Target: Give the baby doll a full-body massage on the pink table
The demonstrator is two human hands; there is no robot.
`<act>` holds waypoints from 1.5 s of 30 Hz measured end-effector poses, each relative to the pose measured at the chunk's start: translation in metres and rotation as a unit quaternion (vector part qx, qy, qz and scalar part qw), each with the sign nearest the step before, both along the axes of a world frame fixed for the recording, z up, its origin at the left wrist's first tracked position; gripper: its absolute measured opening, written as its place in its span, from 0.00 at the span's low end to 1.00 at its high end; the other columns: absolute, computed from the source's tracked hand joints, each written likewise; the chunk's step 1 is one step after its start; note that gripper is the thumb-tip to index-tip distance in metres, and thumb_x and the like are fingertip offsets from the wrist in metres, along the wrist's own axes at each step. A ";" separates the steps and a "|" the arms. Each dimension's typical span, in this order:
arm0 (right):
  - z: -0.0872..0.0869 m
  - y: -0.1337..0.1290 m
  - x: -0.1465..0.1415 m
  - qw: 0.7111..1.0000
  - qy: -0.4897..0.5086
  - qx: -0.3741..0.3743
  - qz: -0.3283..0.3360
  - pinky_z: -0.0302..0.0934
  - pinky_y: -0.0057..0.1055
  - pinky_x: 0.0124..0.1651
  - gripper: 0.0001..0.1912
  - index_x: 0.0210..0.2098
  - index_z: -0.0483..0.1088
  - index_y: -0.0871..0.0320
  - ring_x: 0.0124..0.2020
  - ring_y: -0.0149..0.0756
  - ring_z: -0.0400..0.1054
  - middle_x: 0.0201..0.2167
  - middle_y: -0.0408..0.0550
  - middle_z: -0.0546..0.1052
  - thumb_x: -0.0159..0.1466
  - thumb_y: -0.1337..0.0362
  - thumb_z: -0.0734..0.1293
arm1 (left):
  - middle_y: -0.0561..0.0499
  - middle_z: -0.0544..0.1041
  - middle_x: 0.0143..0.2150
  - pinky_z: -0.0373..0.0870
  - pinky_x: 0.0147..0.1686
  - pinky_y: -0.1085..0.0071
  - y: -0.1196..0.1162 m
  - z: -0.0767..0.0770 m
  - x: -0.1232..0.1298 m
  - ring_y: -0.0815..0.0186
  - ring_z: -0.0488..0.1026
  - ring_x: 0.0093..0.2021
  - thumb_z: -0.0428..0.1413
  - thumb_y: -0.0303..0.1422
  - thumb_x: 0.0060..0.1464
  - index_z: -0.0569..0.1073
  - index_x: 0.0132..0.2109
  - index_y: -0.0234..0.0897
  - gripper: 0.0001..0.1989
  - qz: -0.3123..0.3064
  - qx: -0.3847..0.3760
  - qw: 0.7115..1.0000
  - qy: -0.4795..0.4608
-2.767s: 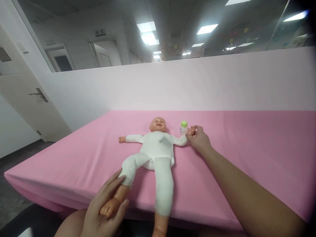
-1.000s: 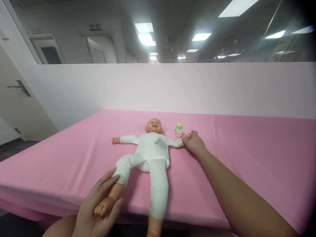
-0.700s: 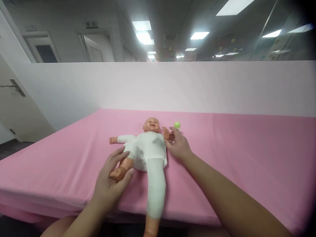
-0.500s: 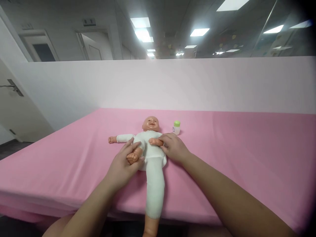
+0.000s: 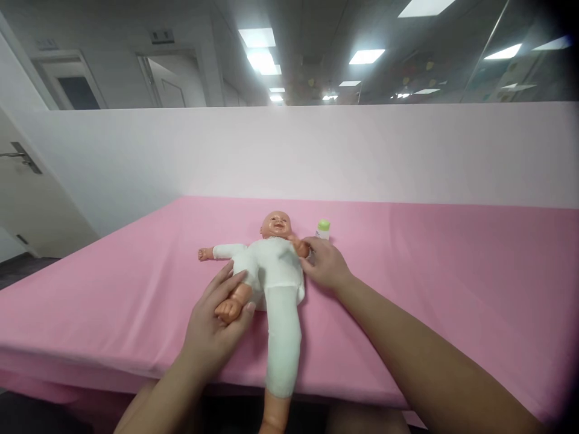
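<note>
A baby doll (image 5: 280, 265) with a white cloth body lies on its back, its head away from me. My left hand (image 5: 221, 316) is wrapped round the doll's bent leg, and the bare foot (image 5: 229, 310) shows between thumb and fingers. With fingers closed, my right hand (image 5: 328, 262) grips the doll's arm (image 5: 299, 246) near its hand, beside the shoulder. The other leg (image 5: 284, 343) is stretched toward me, its foot end past the table edge. Out to the left rests the doll's other arm (image 5: 228, 251).
A small bottle with a green cap (image 5: 323, 228) stands just beyond my right hand, partly hidden by it. Pink cloth (image 5: 429, 289) covers the table, whose front edge is close to me. A white wall (image 5: 362, 154) rises behind; a door (image 5: 31, 199) is at left.
My right hand has moved the doll's arm from across its chest up and outward to the right. My left hand has drawn the bent leg slightly down and left.
</note>
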State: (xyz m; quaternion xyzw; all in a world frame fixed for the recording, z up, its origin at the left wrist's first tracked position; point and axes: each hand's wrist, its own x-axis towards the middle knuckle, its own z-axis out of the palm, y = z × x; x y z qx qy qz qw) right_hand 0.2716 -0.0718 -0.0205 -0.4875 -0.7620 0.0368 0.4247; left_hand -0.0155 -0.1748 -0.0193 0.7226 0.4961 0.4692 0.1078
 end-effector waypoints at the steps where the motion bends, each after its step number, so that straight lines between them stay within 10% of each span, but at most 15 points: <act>1: 0.001 0.000 0.005 0.999 0.048 -0.011 -0.020 0.67 0.37 0.44 0.13 0.50 0.72 0.52 0.41 0.42 0.73 0.41 0.47 0.80 0.65 0.60 0.69 | 0.46 0.63 0.73 0.63 0.69 0.50 -0.009 -0.004 -0.003 0.48 0.62 0.72 0.63 0.40 0.58 0.73 0.64 0.46 0.27 0.004 0.014 1.000 -0.005; 8: -0.011 0.027 0.065 0.952 0.227 -0.094 -0.182 0.69 0.42 0.54 0.42 0.71 0.55 0.54 0.52 0.48 0.76 0.57 0.56 0.77 0.62 0.53 0.70 | 0.47 0.65 0.73 0.71 0.64 0.51 -0.073 -0.046 -0.041 0.47 0.66 0.69 0.61 0.38 0.59 0.68 0.67 0.52 0.29 0.050 0.025 0.998 0.029; 15: -0.024 0.041 0.086 0.929 0.128 -0.258 -0.234 0.69 0.47 0.43 0.40 0.68 0.63 0.60 0.42 0.57 0.77 0.45 0.63 0.81 0.58 0.55 0.69 | 0.45 0.72 0.67 0.79 0.56 0.54 -0.088 -0.065 -0.059 0.47 0.74 0.63 0.61 0.40 0.58 0.69 0.67 0.51 0.30 0.078 0.044 0.994 0.066; 24: -0.011 0.023 0.052 0.969 0.155 -0.097 -0.168 0.70 0.42 0.52 0.45 0.74 0.51 0.55 0.48 0.49 0.77 0.54 0.56 0.79 0.62 0.54 0.69 | 0.46 0.72 0.67 0.74 0.61 0.51 -0.060 -0.020 -0.036 0.47 0.71 0.65 0.62 0.41 0.58 0.75 0.62 0.48 0.25 0.042 0.034 0.998 -0.008; 31: 0.000 -0.004 -0.010 0.999 0.009 0.030 0.028 0.68 0.41 0.52 0.15 0.53 0.76 0.51 0.47 0.44 0.74 0.46 0.48 0.81 0.67 0.63 0.69 | 0.46 0.71 0.67 0.66 0.67 0.52 -0.004 0.016 -0.009 0.50 0.67 0.68 0.63 0.42 0.58 0.76 0.61 0.45 0.24 -0.008 0.008 0.999 -0.042; 45: -0.009 -0.001 -0.007 0.992 -0.084 0.042 0.081 0.63 0.48 0.62 0.18 0.56 0.78 0.44 0.55 0.46 0.71 0.55 0.47 0.79 0.69 0.66 0.68 | 0.44 0.65 0.72 0.59 0.70 0.50 0.038 0.018 0.013 0.50 0.60 0.73 0.60 0.42 0.60 0.72 0.65 0.44 0.28 -0.052 -0.080 0.995 -0.008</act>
